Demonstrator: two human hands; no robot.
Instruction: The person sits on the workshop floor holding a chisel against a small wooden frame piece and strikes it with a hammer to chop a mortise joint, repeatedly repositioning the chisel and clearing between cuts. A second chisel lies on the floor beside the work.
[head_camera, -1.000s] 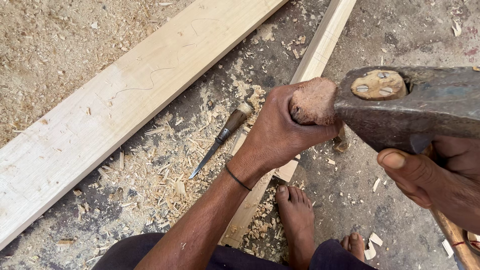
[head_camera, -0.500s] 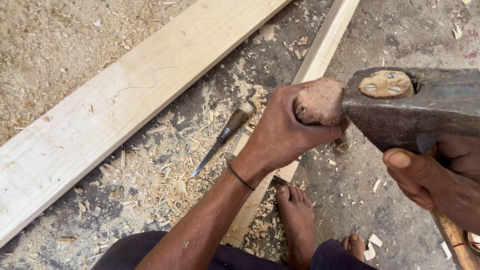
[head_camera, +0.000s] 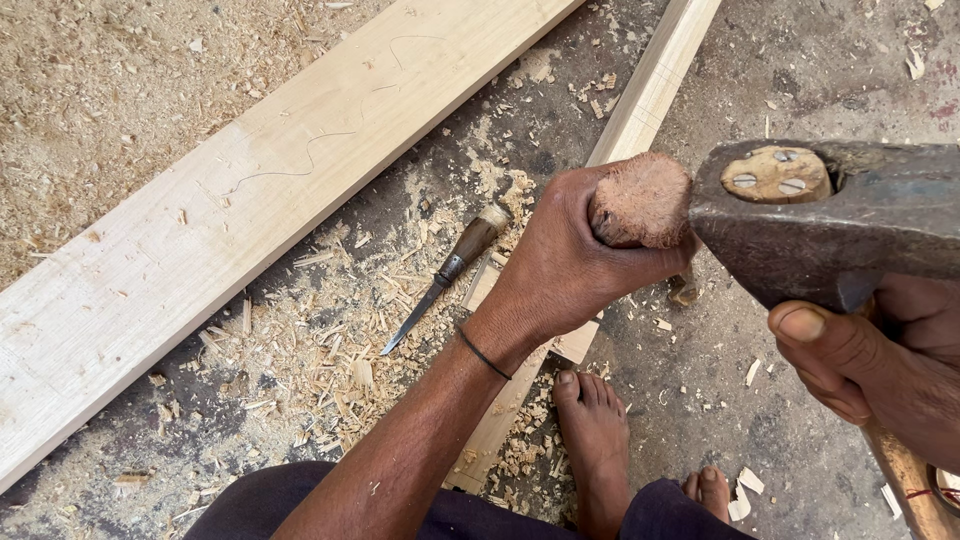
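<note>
My left hand grips an upright chisel whose frayed wooden handle top sticks out of my fist. The blade is hidden below my hand, over a narrow wooden batten on the ground. My right hand holds a heavy dark iron hammer by its wooden handle. The hammer head's side touches the chisel handle top. My bare foot rests beside the batten.
A second chisel with a brown handle lies on the ground among wood chips. A wide pale plank runs diagonally at left, with sawdust beyond it. Grey concrete floor lies at right.
The hammer head has come down and toward the chisel handle top, now meeting it. My left hand has stayed nearly still on the chisel.
</note>
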